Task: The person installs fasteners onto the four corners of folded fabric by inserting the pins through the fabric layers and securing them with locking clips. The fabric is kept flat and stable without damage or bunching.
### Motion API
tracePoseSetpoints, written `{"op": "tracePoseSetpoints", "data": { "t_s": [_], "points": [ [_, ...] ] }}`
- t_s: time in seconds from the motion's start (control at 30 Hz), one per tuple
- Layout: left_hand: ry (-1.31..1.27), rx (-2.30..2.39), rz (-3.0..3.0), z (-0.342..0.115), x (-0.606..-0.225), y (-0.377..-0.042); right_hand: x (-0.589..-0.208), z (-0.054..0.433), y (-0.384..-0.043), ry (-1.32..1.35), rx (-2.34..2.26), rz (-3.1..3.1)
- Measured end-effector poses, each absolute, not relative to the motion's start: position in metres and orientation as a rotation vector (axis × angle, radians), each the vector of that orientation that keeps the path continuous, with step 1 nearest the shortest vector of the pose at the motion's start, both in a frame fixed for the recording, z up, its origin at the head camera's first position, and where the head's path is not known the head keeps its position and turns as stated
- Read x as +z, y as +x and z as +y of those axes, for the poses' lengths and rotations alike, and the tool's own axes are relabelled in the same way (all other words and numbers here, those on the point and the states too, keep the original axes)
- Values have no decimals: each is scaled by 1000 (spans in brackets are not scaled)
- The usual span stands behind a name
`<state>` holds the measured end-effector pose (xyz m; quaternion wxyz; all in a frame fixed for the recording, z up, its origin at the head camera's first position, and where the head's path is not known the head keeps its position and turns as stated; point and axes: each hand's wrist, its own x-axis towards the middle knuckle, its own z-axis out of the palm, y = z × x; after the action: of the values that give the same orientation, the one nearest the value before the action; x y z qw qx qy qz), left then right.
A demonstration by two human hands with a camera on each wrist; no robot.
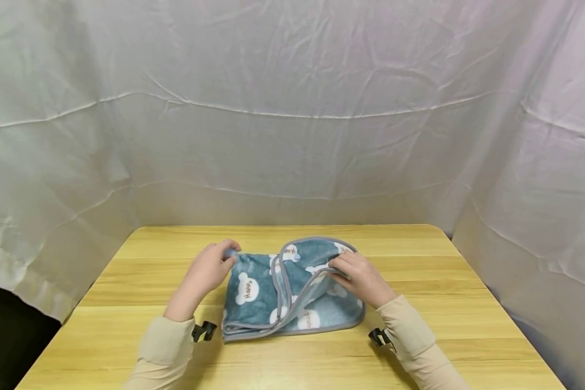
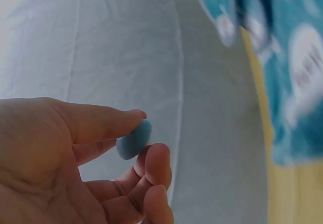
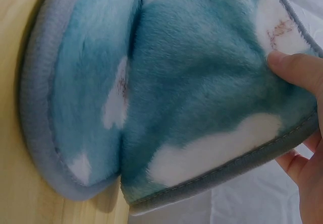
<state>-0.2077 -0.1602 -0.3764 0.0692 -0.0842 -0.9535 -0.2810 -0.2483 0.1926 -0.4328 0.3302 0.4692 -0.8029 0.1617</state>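
A teal fleece blanket [image 1: 257,292] with white bear-head prints and grey edging lies folded on the table. My right hand [image 1: 358,275] pinches the edge of its top layer on the right side and holds that flap raised. In the right wrist view, the thumb [image 3: 295,68] presses on the fleece while the other fingers are partly hidden behind it. At the blanket's far left corner, my left hand [image 1: 213,265] pinches a small smooth blue egg-shaped object [image 2: 135,140] between thumb and fingers.
The wood-grain table [image 1: 404,244] extends around the blanket on all sides. Pale grey cloth [image 1: 292,157] hangs behind it and along both sides. A small black wrist camera [image 1: 204,331] sits by the left sleeve, another [image 1: 379,337] by the right.
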Motion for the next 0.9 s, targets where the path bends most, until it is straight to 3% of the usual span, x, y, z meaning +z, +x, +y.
{"op": "tracePoseSetpoints", "data": {
  "t_s": [0.47, 0.9],
  "points": [
    [-359, -1250, -2666, -97, -364, -229, -432, 193, -250, 1238, 422, -2078],
    [-501, -1667, -2519, -41, -387, -243, -436, 192, -251, 1235, 390, -2074]
  ]
}}
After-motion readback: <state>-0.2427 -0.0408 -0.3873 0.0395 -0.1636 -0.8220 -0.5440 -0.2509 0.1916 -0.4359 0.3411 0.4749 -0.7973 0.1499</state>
